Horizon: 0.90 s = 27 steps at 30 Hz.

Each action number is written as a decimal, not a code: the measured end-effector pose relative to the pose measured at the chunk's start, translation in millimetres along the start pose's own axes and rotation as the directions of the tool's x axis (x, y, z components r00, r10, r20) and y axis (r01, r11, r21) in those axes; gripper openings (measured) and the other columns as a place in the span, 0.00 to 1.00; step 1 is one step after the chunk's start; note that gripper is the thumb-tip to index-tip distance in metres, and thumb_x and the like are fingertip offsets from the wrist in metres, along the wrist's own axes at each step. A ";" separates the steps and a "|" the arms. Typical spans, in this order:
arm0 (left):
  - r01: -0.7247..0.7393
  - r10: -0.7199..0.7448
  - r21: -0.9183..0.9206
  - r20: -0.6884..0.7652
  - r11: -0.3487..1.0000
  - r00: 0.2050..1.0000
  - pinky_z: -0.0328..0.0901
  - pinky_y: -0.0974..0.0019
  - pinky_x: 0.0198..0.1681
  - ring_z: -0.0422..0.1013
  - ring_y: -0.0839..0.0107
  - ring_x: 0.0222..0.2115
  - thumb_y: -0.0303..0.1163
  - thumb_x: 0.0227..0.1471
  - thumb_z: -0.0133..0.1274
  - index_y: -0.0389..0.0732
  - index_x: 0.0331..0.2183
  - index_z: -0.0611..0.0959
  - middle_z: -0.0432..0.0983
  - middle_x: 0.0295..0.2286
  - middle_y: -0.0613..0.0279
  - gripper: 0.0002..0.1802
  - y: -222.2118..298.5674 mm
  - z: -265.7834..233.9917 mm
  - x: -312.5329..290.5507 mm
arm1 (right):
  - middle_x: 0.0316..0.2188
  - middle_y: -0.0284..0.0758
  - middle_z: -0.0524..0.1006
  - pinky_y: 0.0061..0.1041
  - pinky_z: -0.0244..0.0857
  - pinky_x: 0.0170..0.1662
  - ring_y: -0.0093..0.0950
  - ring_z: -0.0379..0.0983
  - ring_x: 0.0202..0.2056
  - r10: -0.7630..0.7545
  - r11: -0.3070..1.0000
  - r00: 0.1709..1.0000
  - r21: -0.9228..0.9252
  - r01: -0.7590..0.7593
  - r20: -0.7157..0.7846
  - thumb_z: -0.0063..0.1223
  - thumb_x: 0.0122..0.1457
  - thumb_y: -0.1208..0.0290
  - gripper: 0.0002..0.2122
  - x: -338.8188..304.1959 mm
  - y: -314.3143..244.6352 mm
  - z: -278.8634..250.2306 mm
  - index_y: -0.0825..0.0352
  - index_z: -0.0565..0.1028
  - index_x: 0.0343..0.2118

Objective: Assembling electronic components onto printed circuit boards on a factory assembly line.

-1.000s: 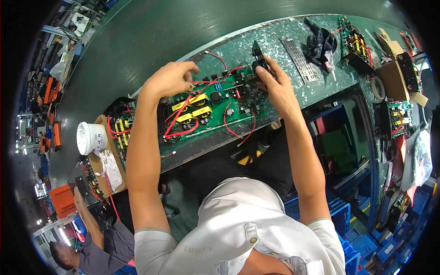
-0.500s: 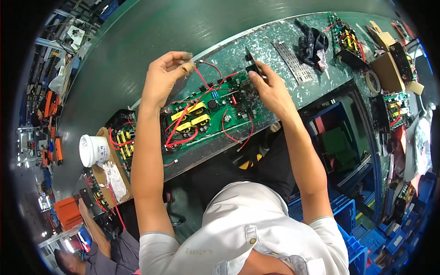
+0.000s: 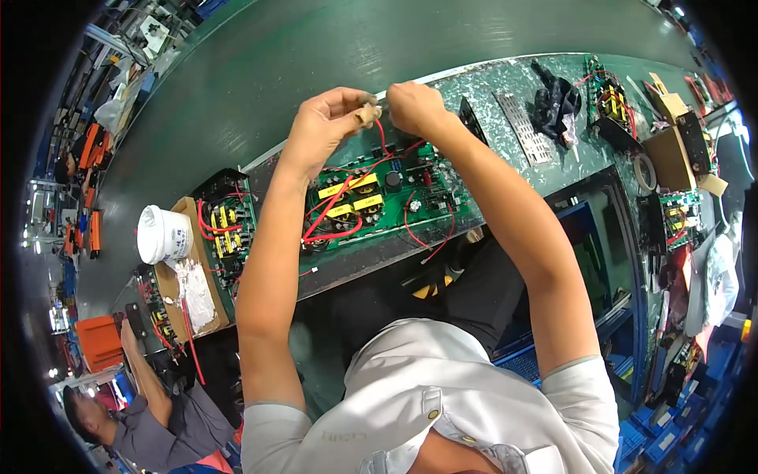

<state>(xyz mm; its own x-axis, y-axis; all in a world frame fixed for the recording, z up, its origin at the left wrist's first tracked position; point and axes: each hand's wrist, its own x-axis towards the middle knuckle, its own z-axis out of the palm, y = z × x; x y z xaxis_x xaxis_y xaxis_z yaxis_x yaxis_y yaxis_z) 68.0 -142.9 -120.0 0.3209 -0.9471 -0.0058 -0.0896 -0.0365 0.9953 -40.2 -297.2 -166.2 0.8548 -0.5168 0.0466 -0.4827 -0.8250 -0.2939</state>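
Note:
A green circuit board [image 3: 410, 213] with yellow-wrapped transformers [image 3: 355, 197] and red wires lies on the bench in front of me. Above its far edge, my left hand [image 3: 328, 130] pinches a red wire [image 3: 380, 136] between thumb and fingertips, which wear tan coverings. My right hand [image 3: 418, 109] is closed just to the right of it, knuckles up; its fingertips and anything in them are hidden. A black plate [image 3: 471, 118] stands upright near the board's right end, apart from both hands.
A slotted metal strip [image 3: 523, 130] and a crumpled black cloth [image 3: 557, 103] lie to the right. Farther right are another board [image 3: 612, 99] and a tape roll [image 3: 645, 171]. At left stand a white bucket [image 3: 163, 235] and cardboard box [image 3: 229, 316]; a co-worker [image 3: 150, 419] sits beyond.
My right hand has let go of the black plate and moved left, up beside my left hand. My left hand still pinches the red wire. The whole view has shifted slightly.

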 end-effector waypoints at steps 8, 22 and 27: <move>0.104 -0.106 -0.023 -0.223 0.994 0.969 0.67 0.78 0.31 0.76 0.77 0.31 0.27 0.56 0.55 0.35 0.41 0.81 0.77 0.31 0.65 0.10 3.1 4.8 10.3 | 0.25 0.33 0.76 0.20 0.67 0.30 0.19 0.72 0.26 -0.078 0.094 0.997 0.996 0.013 -0.006 0.54 0.59 0.68 0.08 -19.6 7.1 -54.9 0.68 0.76 0.29; 0.075 -0.041 -0.121 0.266 0.990 0.963 0.71 0.71 0.41 0.76 0.71 0.38 0.28 0.57 0.54 0.29 0.54 0.70 0.77 0.42 0.52 0.25 15.9 -17.1 8.9 | 0.42 0.39 0.76 0.29 0.70 0.49 0.31 0.76 0.42 -0.047 -0.158 0.967 0.954 -0.256 0.252 0.51 0.65 0.59 0.25 -48.4 -29.1 -23.0 0.69 0.63 0.59; -0.003 0.081 -0.206 0.369 0.978 0.926 0.68 0.71 0.38 0.75 0.69 0.35 0.21 0.53 0.53 0.28 0.56 0.68 0.79 0.39 0.51 0.29 0.6 -14.1 32.3 | 0.34 0.34 0.80 0.22 0.70 0.41 0.22 0.75 0.35 0.033 0.466 0.999 0.885 -0.012 -0.003 0.53 0.62 0.67 0.16 -58.8 26.1 -11.6 0.71 0.75 0.48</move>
<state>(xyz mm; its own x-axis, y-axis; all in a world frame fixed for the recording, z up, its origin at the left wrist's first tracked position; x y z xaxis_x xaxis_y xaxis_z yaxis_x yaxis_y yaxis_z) 91.7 -169.0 -118.2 -0.0576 -0.9976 0.0391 0.1058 0.0329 0.9938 -105.3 -291.0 -165.5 0.8379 -0.5444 0.0401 -0.0669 -0.1753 -0.9822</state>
